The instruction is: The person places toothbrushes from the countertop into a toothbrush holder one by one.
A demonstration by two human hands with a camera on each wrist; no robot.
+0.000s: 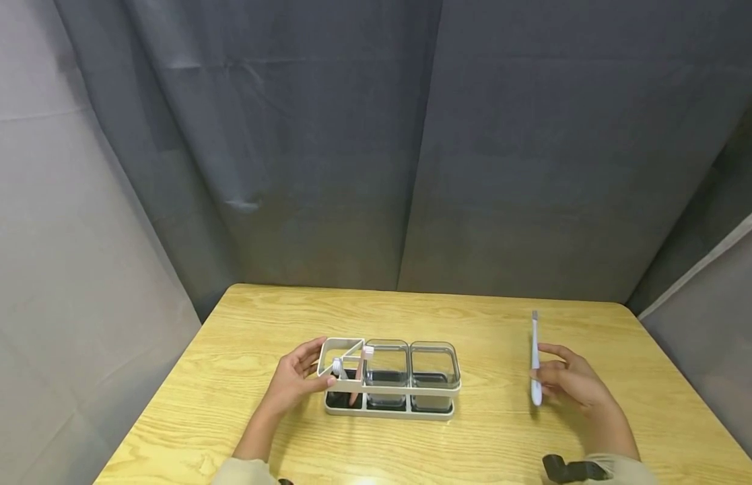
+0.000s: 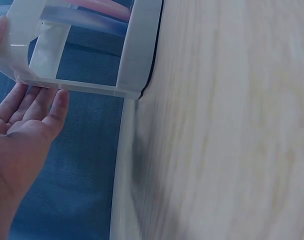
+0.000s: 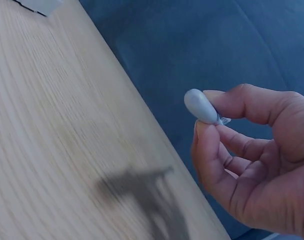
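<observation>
Toward the table's middle is a white toothbrush holder (image 1: 392,389) with a divided left section. My left hand (image 1: 295,378) grips its left end, thumb at the front and fingers along the side. In that section lean a pale toothbrush (image 1: 336,368) and a pink toothbrush (image 1: 358,372). Two clear square cups fill the other places, a middle cup (image 1: 386,367) and a right cup (image 1: 435,367). Off to the right, my right hand (image 1: 574,382) pinches a pale blue toothbrush (image 1: 535,340) between thumb and fingers. It is held above the table, bristles pointing away; the right wrist view shows its rounded handle end (image 3: 201,106).
All of this is on or over a light wood table (image 1: 382,451) with rounded far corners. Dark grey curtains (image 1: 327,168) hang behind it, and a lighter cloth (image 1: 66,269) hangs on the left.
</observation>
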